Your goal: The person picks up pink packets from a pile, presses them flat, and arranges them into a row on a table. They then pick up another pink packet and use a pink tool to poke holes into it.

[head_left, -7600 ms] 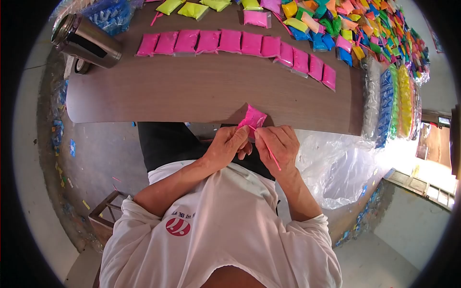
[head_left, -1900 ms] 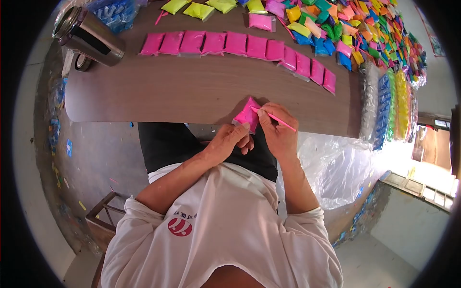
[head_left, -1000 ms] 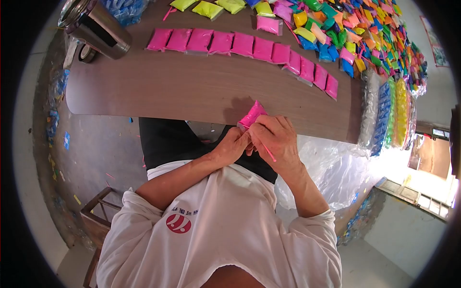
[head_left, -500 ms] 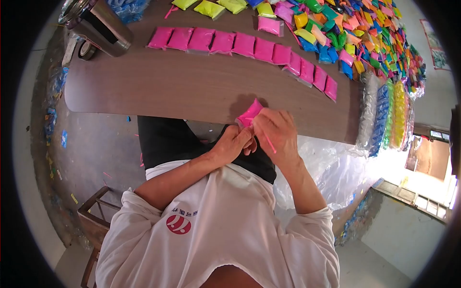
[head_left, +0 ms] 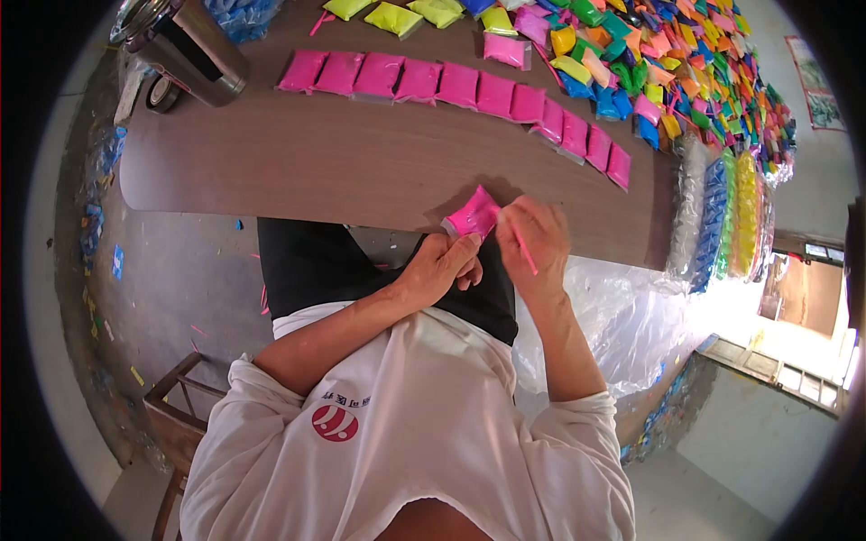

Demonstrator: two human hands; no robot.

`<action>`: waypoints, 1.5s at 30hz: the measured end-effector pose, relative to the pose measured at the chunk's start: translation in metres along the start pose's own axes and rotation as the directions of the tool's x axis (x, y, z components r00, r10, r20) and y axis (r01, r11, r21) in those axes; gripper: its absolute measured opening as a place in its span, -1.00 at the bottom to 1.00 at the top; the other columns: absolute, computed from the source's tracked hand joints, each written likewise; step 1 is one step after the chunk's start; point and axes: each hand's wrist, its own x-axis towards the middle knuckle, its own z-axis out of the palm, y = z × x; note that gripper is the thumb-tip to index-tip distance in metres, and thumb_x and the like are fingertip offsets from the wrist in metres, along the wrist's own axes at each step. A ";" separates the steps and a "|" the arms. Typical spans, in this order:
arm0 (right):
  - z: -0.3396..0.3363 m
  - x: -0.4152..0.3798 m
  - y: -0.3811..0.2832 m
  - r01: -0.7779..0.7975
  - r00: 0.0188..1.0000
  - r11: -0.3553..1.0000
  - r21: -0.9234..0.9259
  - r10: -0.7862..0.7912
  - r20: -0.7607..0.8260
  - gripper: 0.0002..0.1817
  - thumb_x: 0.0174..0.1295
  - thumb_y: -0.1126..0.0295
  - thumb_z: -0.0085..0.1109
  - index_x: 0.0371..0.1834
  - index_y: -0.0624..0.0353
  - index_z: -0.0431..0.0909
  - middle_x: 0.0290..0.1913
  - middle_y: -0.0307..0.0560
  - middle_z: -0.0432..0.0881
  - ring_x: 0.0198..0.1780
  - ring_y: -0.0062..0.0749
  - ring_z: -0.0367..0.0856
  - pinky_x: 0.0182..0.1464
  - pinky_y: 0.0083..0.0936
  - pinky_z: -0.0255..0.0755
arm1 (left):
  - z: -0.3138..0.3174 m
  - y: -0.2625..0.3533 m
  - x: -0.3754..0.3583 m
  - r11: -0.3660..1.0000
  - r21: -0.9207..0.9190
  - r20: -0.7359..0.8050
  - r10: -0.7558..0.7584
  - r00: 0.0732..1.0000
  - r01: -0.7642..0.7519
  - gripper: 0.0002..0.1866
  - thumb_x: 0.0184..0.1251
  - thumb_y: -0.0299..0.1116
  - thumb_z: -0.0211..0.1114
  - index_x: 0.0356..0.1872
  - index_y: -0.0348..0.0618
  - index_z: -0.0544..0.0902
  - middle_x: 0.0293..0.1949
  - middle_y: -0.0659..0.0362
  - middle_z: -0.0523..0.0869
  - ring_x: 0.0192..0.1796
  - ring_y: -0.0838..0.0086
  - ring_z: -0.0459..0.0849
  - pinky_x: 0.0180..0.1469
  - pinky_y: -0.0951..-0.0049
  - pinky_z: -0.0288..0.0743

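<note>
At the near table edge, my left hand (head_left: 439,269) pinches the lower corner of a small clear bag filled with bright pink stuff (head_left: 475,213). My right hand (head_left: 534,236) is just to the right of that bag, apart from it, with fingers curled around a thin pink stick (head_left: 527,252) that points down toward me. Beyond my hands, a row of similar pink bags (head_left: 458,84) curves across the brown table (head_left: 298,162). What fills the bags cannot be made out exactly.
A steel flask (head_left: 194,54) stands at the back left beside its round cap (head_left: 163,94). Yellow bags (head_left: 393,16) lie at the far edge. A big heap of multicoloured bags (head_left: 672,63) covers the back right, with clear sleeves of coloured packs (head_left: 713,221) at the right end.
My right hand has moved right, away from the pink bag, taking the pink stick with it. The left hand keeps its hold in nearly the same place.
</note>
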 end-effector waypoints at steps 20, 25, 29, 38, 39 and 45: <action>-0.001 -0.019 -0.021 -0.089 0.988 0.995 0.044 0.094 -0.122 -0.82 0.02 0.59 0.41 -0.31 0.17 0.65 -0.19 -0.17 0.62 -0.24 -0.16 0.56 -0.15 -0.27 0.44 | 0.002 -0.007 -0.003 0.999 -0.045 -0.017 0.001 1.000 -0.002 -0.37 0.66 -0.08 -0.02 -0.74 -0.12 0.23 -0.71 0.25 0.38 -0.54 0.48 0.57 -0.46 0.43 0.41; 0.009 -0.017 -0.003 -0.083 0.992 0.996 -0.017 0.081 -0.094 -0.80 -0.01 0.60 0.41 -0.29 0.17 0.66 -0.17 -0.16 0.63 -0.20 -0.18 0.58 -0.14 -0.28 0.46 | 0.004 0.002 -0.003 0.998 -0.056 0.003 0.006 1.000 -0.006 -0.37 0.67 -0.09 -0.02 -0.73 -0.12 0.25 -0.70 0.26 0.37 -0.55 0.49 0.55 -0.45 0.44 0.42; 0.004 -0.018 0.002 -0.067 0.992 0.998 -0.005 0.066 -0.109 -0.78 -0.02 0.59 0.43 -0.28 0.17 0.66 -0.16 -0.15 0.63 -0.20 -0.17 0.58 -0.14 -0.28 0.46 | 0.006 0.003 -0.004 0.999 -0.049 0.003 0.008 1.000 -0.008 -0.38 0.67 -0.09 -0.01 -0.73 -0.12 0.26 -0.70 0.26 0.36 -0.54 0.50 0.55 -0.45 0.45 0.42; 0.004 -0.021 0.000 -0.065 0.993 0.998 -0.019 0.063 -0.095 -0.75 -0.04 0.61 0.42 -0.26 0.17 0.66 -0.14 -0.15 0.62 -0.18 -0.19 0.60 -0.14 -0.31 0.48 | 0.004 0.000 -0.004 1.000 -0.018 0.017 0.006 1.000 -0.006 -0.36 0.67 -0.08 0.00 -0.74 -0.16 0.30 -0.70 0.21 0.45 -0.55 0.50 0.55 -0.46 0.43 0.41; 0.002 -0.021 -0.004 -0.039 0.994 0.999 0.009 0.040 -0.102 -0.75 -0.04 0.61 0.42 -0.27 0.17 0.66 -0.15 -0.15 0.62 -0.19 -0.19 0.59 -0.15 -0.31 0.48 | 0.005 0.001 -0.005 1.000 -0.004 0.018 0.008 1.000 -0.008 -0.36 0.67 -0.08 0.00 -0.74 -0.16 0.30 -0.70 0.21 0.44 -0.55 0.50 0.54 -0.46 0.42 0.41; 0.004 -0.022 -0.009 -0.029 0.997 0.994 0.101 0.036 -0.070 -0.77 -0.05 0.69 0.40 -0.30 0.21 0.66 -0.20 -0.11 0.66 -0.25 -0.15 0.62 -0.19 -0.29 0.51 | 0.005 -0.006 -0.004 0.999 -0.052 -0.006 -0.010 1.000 0.010 -0.37 0.68 -0.08 -0.02 -0.72 -0.14 0.26 -0.70 0.24 0.40 -0.55 0.49 0.54 -0.46 0.42 0.40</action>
